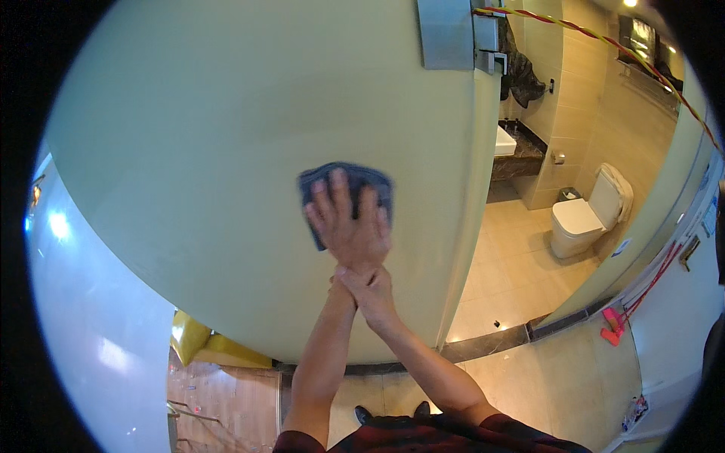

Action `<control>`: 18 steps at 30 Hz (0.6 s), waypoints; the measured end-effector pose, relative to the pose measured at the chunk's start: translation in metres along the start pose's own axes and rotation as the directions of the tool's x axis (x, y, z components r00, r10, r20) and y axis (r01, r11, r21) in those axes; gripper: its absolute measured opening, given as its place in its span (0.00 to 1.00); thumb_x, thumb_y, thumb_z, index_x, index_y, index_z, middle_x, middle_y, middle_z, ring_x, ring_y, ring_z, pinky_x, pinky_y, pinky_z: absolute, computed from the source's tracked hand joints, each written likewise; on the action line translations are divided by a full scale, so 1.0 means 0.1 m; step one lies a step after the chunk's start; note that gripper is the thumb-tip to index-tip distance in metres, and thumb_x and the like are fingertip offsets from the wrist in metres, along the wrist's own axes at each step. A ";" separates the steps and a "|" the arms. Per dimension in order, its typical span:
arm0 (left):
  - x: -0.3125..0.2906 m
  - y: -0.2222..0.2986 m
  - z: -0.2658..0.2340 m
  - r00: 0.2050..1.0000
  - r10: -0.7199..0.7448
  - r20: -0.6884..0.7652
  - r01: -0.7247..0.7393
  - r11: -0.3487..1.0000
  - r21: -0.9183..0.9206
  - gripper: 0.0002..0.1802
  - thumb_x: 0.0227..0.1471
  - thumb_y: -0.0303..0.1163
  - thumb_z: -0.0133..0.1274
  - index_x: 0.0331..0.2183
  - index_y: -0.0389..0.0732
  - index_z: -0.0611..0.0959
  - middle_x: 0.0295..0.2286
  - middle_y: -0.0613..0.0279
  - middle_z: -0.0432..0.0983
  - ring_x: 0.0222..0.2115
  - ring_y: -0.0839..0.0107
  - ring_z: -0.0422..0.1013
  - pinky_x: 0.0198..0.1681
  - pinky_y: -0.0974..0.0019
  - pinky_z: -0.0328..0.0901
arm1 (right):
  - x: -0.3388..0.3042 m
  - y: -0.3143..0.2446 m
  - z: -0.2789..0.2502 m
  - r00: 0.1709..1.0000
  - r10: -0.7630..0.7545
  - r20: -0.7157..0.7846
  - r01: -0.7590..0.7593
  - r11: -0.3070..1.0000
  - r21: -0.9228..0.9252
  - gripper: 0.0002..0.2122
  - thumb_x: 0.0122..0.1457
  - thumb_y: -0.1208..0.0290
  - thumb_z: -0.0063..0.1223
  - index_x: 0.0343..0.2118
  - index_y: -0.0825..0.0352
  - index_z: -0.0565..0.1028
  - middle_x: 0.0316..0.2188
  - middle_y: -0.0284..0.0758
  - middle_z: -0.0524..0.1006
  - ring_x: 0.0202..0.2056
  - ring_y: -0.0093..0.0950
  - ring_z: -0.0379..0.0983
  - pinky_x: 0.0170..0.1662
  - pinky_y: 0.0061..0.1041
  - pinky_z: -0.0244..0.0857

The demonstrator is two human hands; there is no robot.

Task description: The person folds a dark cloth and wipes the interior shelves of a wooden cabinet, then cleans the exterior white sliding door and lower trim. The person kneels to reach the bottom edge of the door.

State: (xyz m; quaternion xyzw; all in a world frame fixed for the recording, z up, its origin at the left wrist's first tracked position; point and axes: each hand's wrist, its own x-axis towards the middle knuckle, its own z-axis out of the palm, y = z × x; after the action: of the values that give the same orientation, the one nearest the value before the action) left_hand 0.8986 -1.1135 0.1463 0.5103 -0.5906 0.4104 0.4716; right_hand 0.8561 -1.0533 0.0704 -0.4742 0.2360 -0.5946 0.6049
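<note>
My left hand (349,226) presses flat with fingers spread on a dark blue-grey folded cloth (313,181). The cloth lies against a large smooth pale green panel (204,151) and is slightly blurred. My right hand (371,293) is closed around my left wrist, just below the cloth. Both forearms reach up from the lower edge, and the right one crosses inward to the wrist.
A metal fitting (447,34) sits at the panel's upper right corner, with a red-yellow twisted cord (574,29) beside it. Through the doorway stand a white toilet (580,219) and a basin (504,142). Dark stone sill (487,343) edges the floor. Yellow cushions (190,336) lie lower left.
</note>
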 end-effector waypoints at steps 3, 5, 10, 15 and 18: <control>-0.34 -0.14 -0.02 0.996 -0.082 -0.025 0.082 0.997 0.000 0.19 0.59 0.43 0.46 0.47 0.46 0.79 0.64 0.40 0.56 0.64 0.32 0.48 0.63 0.28 0.41 | -0.05 0.34 0.03 0.971 -0.218 -0.095 0.210 0.974 -0.086 0.13 0.60 0.68 0.62 0.39 0.74 0.76 0.35 0.39 0.80 0.34 0.27 0.78 0.39 0.27 0.73; -0.72 -0.23 0.09 0.997 -0.055 -0.062 0.056 0.998 0.015 0.19 0.59 0.43 0.44 0.47 0.46 0.80 0.64 0.39 0.56 0.64 0.29 0.46 0.63 0.29 0.40 | -0.23 0.50 0.06 0.975 -0.170 -0.142 0.166 0.985 -0.042 0.13 0.60 0.68 0.61 0.39 0.74 0.76 0.35 0.39 0.80 0.34 0.27 0.78 0.39 0.28 0.73; -0.66 0.24 0.16 0.987 0.135 0.091 -0.129 0.989 -0.066 0.16 0.55 0.41 0.53 0.45 0.53 0.83 0.64 0.51 0.59 0.66 0.39 0.47 0.64 0.32 0.41 | -0.31 0.38 -0.26 0.974 0.077 -0.214 -0.032 0.979 0.202 0.14 0.61 0.66 0.60 0.40 0.74 0.74 0.34 0.41 0.79 0.33 0.31 0.79 0.38 0.31 0.74; 0.06 0.09 0.03 0.917 0.394 0.068 -0.384 0.915 -0.122 0.17 0.48 0.42 0.60 0.44 0.61 0.84 0.64 0.65 0.61 0.65 0.52 0.52 0.64 0.38 0.44 | -0.08 -0.13 0.17 0.991 0.115 -0.074 -0.080 0.925 0.370 0.16 0.62 0.65 0.58 0.43 0.73 0.71 0.31 0.44 0.79 0.32 0.35 0.79 0.38 0.36 0.76; 0.27 -0.17 -0.14 0.959 0.236 0.157 -0.224 0.970 -0.090 0.20 0.47 0.43 0.60 0.45 0.61 0.84 0.65 0.63 0.58 0.66 0.50 0.50 0.66 0.39 0.39 | -0.01 -0.08 0.41 0.990 0.134 0.049 -0.142 0.936 0.323 0.18 0.61 0.65 0.60 0.45 0.74 0.71 0.33 0.44 0.80 0.32 0.35 0.80 0.39 0.36 0.77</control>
State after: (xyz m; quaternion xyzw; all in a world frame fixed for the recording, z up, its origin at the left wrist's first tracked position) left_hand 0.9160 -1.1082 0.1759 0.4535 -0.6974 0.3972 0.3875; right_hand 0.8871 -1.0388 0.0947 -0.3580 0.1594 -0.5752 0.7180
